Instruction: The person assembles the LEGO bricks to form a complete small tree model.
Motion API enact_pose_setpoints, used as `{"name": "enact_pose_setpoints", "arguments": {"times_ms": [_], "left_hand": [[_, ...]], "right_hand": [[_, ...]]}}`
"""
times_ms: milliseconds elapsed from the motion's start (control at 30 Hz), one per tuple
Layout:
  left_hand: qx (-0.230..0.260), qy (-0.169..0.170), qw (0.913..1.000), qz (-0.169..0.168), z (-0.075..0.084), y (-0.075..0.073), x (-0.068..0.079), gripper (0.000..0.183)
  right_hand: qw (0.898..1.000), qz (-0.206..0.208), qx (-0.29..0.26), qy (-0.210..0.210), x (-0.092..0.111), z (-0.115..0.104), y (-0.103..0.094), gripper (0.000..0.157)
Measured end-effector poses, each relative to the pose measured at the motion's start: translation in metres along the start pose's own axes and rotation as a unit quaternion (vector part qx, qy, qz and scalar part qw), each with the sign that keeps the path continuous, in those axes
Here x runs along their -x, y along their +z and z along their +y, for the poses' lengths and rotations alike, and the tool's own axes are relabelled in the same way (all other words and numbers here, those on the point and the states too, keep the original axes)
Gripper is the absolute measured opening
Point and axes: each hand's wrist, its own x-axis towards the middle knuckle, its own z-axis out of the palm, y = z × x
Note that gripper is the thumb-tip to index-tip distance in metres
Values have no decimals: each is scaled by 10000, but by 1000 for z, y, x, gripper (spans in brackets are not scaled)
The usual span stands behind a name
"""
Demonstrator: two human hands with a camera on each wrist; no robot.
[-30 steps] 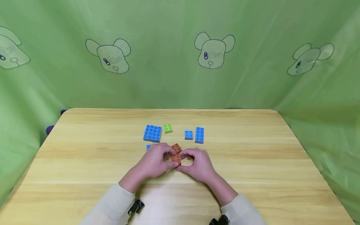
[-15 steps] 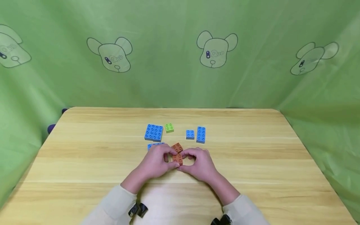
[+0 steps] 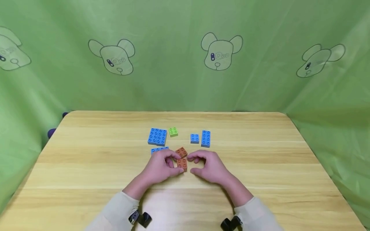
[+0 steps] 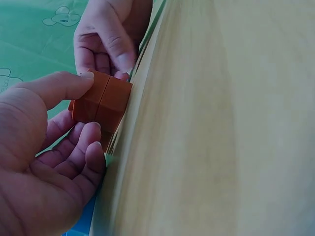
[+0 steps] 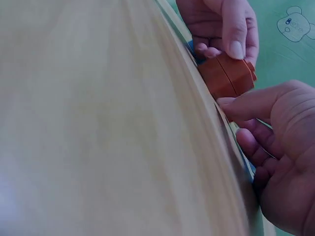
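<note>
Between my left hand's (image 3: 160, 166) thumb and fingers a reddish-brown toy brick stack (image 3: 181, 164) is pinched, studs facing up. In the left wrist view a seam splits the brick stack (image 4: 114, 101) into two layers. My right hand (image 3: 212, 166) curves loosely just right of the stack, thumb and fingers apart with nothing between them. Right behind the stack lies another reddish-brown brick (image 3: 181, 152), turned at an angle. A long blue brick (image 3: 159, 149) is partly hidden behind my left hand.
Two long blue bricks (image 3: 157, 137) lie side by side at the back left, beside a small green brick (image 3: 173, 132). Farther right are a small blue brick (image 3: 194, 138) and a long blue brick (image 3: 206, 139). A green curtain (image 3: 167, 86) hangs behind the wooden table (image 3: 260, 154).
My right hand has let go of the brown brick stack and drawn back to the right, its thumb and fingers spreading. My left hand keeps its hold.
</note>
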Motion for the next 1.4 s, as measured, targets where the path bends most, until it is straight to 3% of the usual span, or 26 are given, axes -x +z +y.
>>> {"name": "enact_pose_setpoints", "arguments": {"times_ms": [233,533,767,1400], "left_hand": [[270,-42,9996,-14,-5,2,0,38],[351,-76,9992,166,-8,6,3,38],[294,-7,9993,247,-9,8,3,37],[253,-2,9994,253,-13,10,5,35]], "right_hand": [[9976,557,-209,353,-15,2,0,36],[9997,57,88,216,-34,1,3,51],[9972,-274,682,160,-43,-2,5,44],[9990,150,257,320,-38,-13,0,37]]}}
